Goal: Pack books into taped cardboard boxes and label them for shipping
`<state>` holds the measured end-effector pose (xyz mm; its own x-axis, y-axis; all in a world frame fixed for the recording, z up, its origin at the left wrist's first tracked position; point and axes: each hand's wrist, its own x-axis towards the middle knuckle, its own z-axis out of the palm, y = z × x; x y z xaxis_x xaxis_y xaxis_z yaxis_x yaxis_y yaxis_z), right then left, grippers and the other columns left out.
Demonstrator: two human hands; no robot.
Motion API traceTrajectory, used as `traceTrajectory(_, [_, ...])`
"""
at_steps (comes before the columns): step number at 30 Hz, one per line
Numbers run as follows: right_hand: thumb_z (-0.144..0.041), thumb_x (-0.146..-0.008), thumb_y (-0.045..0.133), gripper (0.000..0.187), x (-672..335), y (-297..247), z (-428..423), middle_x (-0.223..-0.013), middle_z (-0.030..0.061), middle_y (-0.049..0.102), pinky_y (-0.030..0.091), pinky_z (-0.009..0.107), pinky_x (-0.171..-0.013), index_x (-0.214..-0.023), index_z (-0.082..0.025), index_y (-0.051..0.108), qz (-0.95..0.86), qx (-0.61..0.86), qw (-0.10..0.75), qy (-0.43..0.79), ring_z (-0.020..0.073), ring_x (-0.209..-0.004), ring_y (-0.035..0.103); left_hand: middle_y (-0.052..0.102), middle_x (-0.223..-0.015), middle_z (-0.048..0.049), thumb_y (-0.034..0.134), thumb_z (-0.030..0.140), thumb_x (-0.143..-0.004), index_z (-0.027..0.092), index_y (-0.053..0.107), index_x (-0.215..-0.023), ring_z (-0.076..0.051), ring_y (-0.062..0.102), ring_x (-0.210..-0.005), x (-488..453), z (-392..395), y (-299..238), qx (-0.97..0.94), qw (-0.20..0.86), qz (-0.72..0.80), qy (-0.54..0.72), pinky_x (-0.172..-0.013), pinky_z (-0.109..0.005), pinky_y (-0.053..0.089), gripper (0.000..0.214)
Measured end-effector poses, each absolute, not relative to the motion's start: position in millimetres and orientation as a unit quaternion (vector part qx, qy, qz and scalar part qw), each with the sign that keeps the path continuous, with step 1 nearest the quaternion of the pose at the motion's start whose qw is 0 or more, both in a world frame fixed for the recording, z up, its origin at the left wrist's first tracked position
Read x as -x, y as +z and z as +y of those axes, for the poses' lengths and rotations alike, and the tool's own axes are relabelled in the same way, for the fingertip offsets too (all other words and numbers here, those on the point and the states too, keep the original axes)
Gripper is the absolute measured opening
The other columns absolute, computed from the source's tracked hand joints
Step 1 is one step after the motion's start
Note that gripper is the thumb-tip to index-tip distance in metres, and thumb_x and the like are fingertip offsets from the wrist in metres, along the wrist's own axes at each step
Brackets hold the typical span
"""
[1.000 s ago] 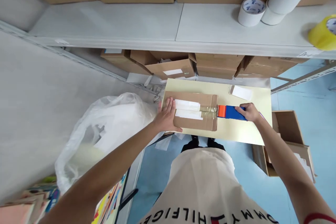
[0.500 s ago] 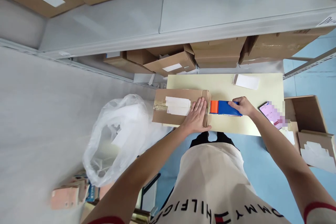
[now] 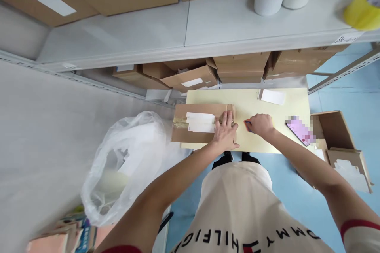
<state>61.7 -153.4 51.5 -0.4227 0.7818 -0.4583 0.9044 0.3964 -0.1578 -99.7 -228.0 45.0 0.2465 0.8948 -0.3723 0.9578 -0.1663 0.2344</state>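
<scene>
A long brown cardboard box [image 3: 179,132] lies at the left end of a pale yellow table [image 3: 231,95]. On its top are a white label [image 3: 200,122] and a strip of clear tape. My left hand [image 3: 226,133] rests on the box's right end, fingers spread, thumb out past the near edge. To the right of the box, my right hand [image 3: 261,125] is closed around a blue and orange tape dispenser [image 3: 248,125]. Most of the dispenser is hidden under that hand; only its left tip shows, apart from the box.
A phone [image 3: 299,130] and a small white box [image 3: 272,97] lie on the table. Left stands a clear plastic bag [image 3: 124,166]; right, an open carton [image 3: 334,130]. Above the table's back edge runs a shelf [image 3: 133,35] with tape rolls [image 3: 269,2] and cartons.
My right hand has turned the tape dispenser, so its broad blue side no longer shows, and moved slightly left. My left hand's fingers have spread on the box. The camera view has shifted.
</scene>
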Motion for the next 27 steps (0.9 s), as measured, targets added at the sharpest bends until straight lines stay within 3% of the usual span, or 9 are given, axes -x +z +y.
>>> traceTrajectory(4, [-0.055,-0.094,0.037,0.053,-114,44,-157,-0.079,0.0188,0.071,0.038,0.032,-0.059,-0.088,-0.014,0.069,0.743,-0.655,0.049,-0.130,0.0287,-0.072,0.067,0.008,-0.163,-0.0213,0.077,0.049,-0.067,0.016,0.057,-0.130,-0.046,0.001,-0.149,110,-217,37,-0.758,0.185,0.624,-0.024,-0.111,-0.073,0.001,0.074])
traceTrajectory(7, [-0.042,-0.095,0.035,0.042,-148,22,-173,-0.079,0.0166,0.070,0.038,0.033,-0.059,-0.097,-0.013,0.064,0.698,-0.696,-0.016,-0.166,0.0276,-0.071,0.064,0.005,-0.163,-0.0232,0.072,0.057,-0.071,0.016,0.039,-0.148,-0.046,0.001,-0.149,116,-198,32,-0.733,0.189,0.653,0.003,-0.110,-0.074,0.007,0.093])
traceTrajectory(9, [-0.028,-0.088,0.042,0.031,-154,-2,-191,-0.091,0.0178,0.070,0.041,0.034,-0.061,-0.107,-0.011,0.060,0.690,-0.697,-0.020,-0.195,0.0279,-0.076,0.063,0.002,-0.163,-0.0247,0.071,0.063,-0.070,0.015,0.028,-0.153,-0.046,0.002,-0.149,118,-186,31,-0.723,0.192,0.663,0.017,-0.110,-0.074,0.009,0.105])
traceTrajectory(11, [-0.016,-0.081,0.044,0.033,-150,-31,-211,-0.099,0.0189,0.068,0.043,0.035,-0.067,-0.110,-0.010,0.058,0.695,-0.692,-0.014,-0.197,0.0285,-0.083,0.061,0.001,-0.163,-0.0245,0.070,0.066,-0.070,0.013,0.024,-0.154,-0.044,0.001,-0.149,121,-181,31,-0.734,0.191,0.651,0.023,-0.111,-0.072,0.009,0.110])
traceTrajectory(17, [-0.005,-0.080,0.037,0.045,-138,-90,-250,-0.088,0.0140,0.064,0.045,0.038,-0.075,-0.122,-0.008,0.052,0.701,-0.686,-0.004,-0.195,0.0264,-0.081,0.059,0.007,-0.163,-0.0225,0.063,0.065,-0.077,0.014,0.025,-0.155,-0.045,0.004,-0.149,156,-230,28,-0.777,0.137,0.615,-0.015,-0.114,-0.069,0.002,0.101])
traceTrajectory(22, [-0.010,-0.080,0.049,0.048,-141,-81,-251,-0.105,0.0207,0.062,0.045,0.045,-0.087,-0.127,-0.008,0.049,0.737,-0.660,-0.019,-0.142,0.0332,-0.102,0.058,0.011,-0.162,-0.0234,0.063,0.062,-0.079,0.014,0.030,-0.153,-0.047,0.003,-0.149,220,-288,23,-0.697,0.102,0.708,0.051,-0.113,-0.070,0.000,0.094])
traceTrajectory(25, [-0.024,-0.080,0.061,0.067,-128,-63,-232,-0.130,0.0212,0.053,0.043,0.048,-0.098,-0.142,-0.014,0.038,0.751,-0.635,-0.043,-0.176,0.0356,-0.121,0.052,0.005,-0.162,-0.0269,0.061,0.063,-0.079,0.007,0.019,-0.155,-0.045,0.002,-0.149,266,-310,11,-0.554,0.132,0.802,0.181,-0.116,-0.066,0.006,0.103])
traceTrajectory(27, [-0.033,-0.078,0.067,0.084,-110,-51,-211,-0.145,0.0177,0.043,0.039,0.048,-0.106,-0.150,-0.020,0.026,0.767,-0.593,-0.060,-0.238,0.0341,-0.134,0.043,0.009,-0.162,-0.0263,0.059,0.067,-0.078,0.006,0.015,-0.155,-0.042,0.010,-0.149,292,-317,0,-0.469,0.196,0.812,0.289,-0.119,-0.060,0.015,0.108])
